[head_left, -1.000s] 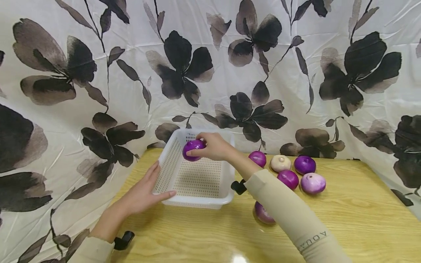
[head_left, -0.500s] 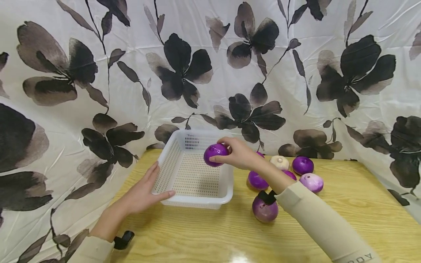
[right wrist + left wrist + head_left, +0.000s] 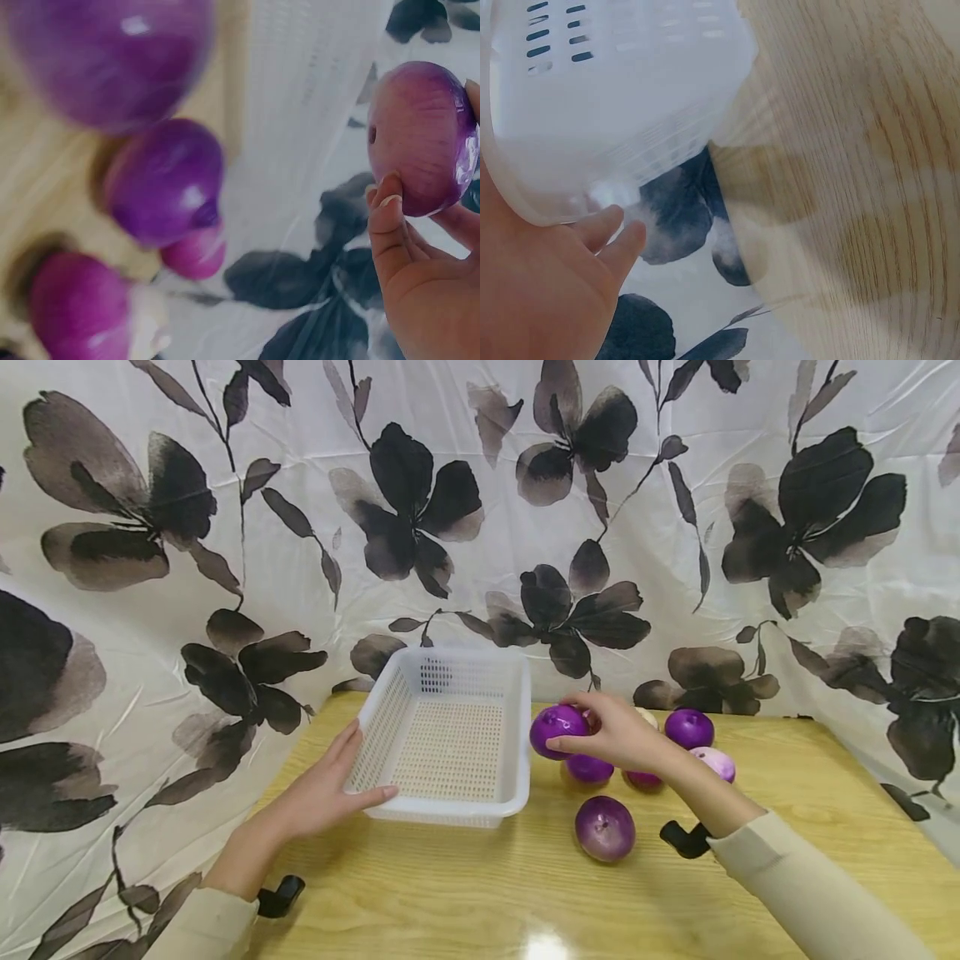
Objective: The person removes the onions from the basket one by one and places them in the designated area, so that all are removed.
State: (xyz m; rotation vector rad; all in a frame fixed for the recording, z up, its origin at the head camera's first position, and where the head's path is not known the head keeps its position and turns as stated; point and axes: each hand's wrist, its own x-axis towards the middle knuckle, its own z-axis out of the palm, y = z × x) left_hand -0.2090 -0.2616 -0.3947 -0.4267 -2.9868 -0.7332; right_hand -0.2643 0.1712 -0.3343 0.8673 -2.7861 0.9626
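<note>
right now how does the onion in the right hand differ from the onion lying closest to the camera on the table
The held onion is up off the table, pinched by the right hand just right of the white basket; the near onion rests alone on the wood, untouched. The held one is a brighter, glossier purple; the near one looks duller, with pale streaks. Both are round, purple and about the same size.

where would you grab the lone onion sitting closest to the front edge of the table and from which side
Take the front onion from above, fingertips spread around its widest part. It sits apart from the other onions with its stem end facing up and bare table all round, so a top-down grasp looks least likely to bump anything. The right hand is nearest, but it already holds a purple onion.
</note>
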